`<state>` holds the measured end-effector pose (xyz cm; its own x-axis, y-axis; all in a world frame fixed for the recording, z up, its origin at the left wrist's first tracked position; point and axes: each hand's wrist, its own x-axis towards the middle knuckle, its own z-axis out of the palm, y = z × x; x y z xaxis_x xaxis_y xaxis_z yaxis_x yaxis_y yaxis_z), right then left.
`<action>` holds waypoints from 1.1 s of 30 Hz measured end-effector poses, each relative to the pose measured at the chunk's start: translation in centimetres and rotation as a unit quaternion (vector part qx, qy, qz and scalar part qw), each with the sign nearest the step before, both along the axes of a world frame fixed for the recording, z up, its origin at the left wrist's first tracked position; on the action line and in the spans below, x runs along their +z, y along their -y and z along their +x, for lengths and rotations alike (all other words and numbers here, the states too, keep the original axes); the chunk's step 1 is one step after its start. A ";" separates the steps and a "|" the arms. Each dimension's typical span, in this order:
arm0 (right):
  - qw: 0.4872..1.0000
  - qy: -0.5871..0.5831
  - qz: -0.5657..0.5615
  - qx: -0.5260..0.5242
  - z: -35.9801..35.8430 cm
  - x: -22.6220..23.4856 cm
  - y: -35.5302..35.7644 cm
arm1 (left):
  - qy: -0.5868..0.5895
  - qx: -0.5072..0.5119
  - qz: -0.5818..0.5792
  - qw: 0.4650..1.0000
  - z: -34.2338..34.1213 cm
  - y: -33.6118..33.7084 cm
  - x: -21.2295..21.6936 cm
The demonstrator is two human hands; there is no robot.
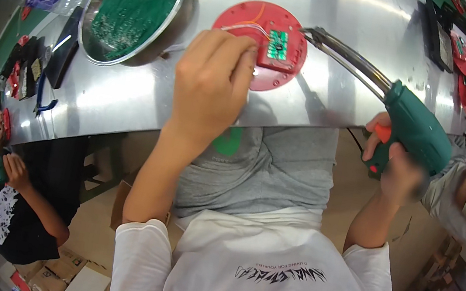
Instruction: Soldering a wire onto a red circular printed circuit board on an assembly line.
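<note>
**Soldering at the red disc**

Steel bowl (135,9) of green boards sits at ten o'clock. The left hand (215,78) pinches thin wires onto the red disc (261,42) at twelve. The right hand (393,163), at three, grips the green soldering gun (415,123), tip touching the disc's small green board (277,45).

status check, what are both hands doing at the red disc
Left hand pinching white wires on the red disc. Right hand gripping green soldering gun, tip at small green circuit board. Steel bowl sits left, apart from the disc.
</note>
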<state>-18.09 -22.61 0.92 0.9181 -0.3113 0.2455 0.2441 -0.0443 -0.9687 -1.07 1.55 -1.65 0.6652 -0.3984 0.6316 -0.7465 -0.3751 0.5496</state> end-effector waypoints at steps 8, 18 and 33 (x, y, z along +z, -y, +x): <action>1.000 -0.003 -0.003 0.004 -0.3 -0.1 0.0 | -0.013 0.003 0.015 1.000 -0.1 0.1 0.0; 0.999 0.019 0.032 0.014 -0.4 0.0 -0.4 | 0.038 0.053 0.008 0.998 -1.3 -1.0 2.0; 0.976 -0.019 -0.204 0.075 -1.6 -2.4 0.7 | -0.007 -0.013 0.006 1.000 -0.5 -0.3 0.4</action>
